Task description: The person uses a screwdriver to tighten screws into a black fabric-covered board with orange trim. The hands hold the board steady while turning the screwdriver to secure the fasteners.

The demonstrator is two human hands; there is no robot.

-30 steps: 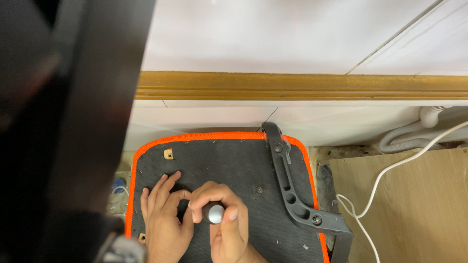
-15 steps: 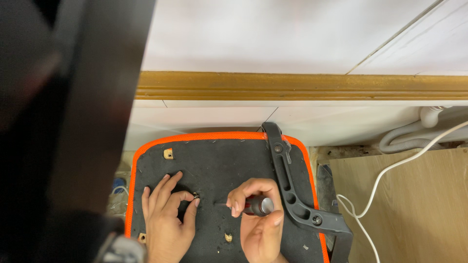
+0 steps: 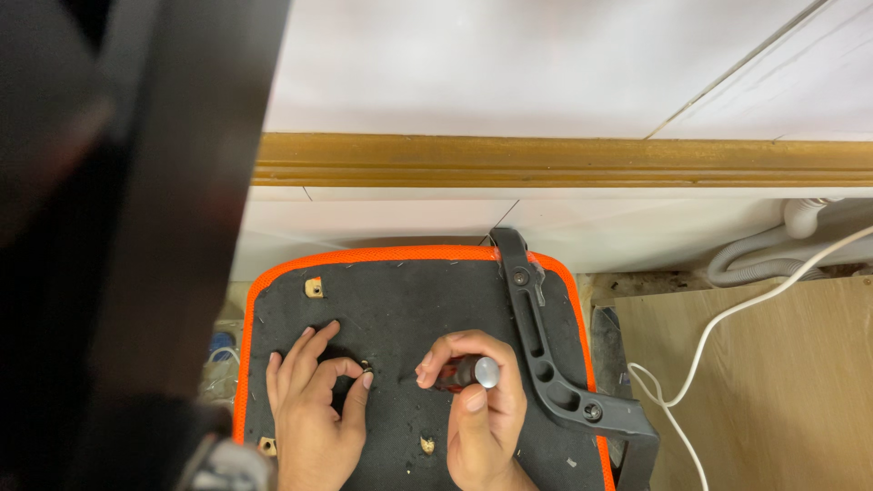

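Note:
An upturned chair seat (image 3: 409,291) lies below me, its underside covered in black fabric with an orange edge. My left hand (image 3: 314,409) rests on the fabric, thumb and forefinger pinching a small metal screw (image 3: 366,367). My right hand (image 3: 477,405) is closed around a screwdriver (image 3: 468,373) with a red and black handle and a silver end cap, its tip pointing left toward the screw. A black plastic armrest bracket (image 3: 546,364) is bolted along the seat's right side, just right of my right hand.
Bare mounting holes show at the seat's top left (image 3: 314,287) and near the bottom (image 3: 426,445). A white tiled wall with a brown wooden rail (image 3: 564,162) stands behind. A wood panel (image 3: 773,382), white cable (image 3: 718,327) and grey hose (image 3: 755,255) lie right. A dark blurred object (image 3: 118,227) fills the left.
My right hand lifted the screwdriver off the spot beside my left fingers and moved right, uncovering the screw and a hole. It has since turned the handle a little; my left hand stayed put.

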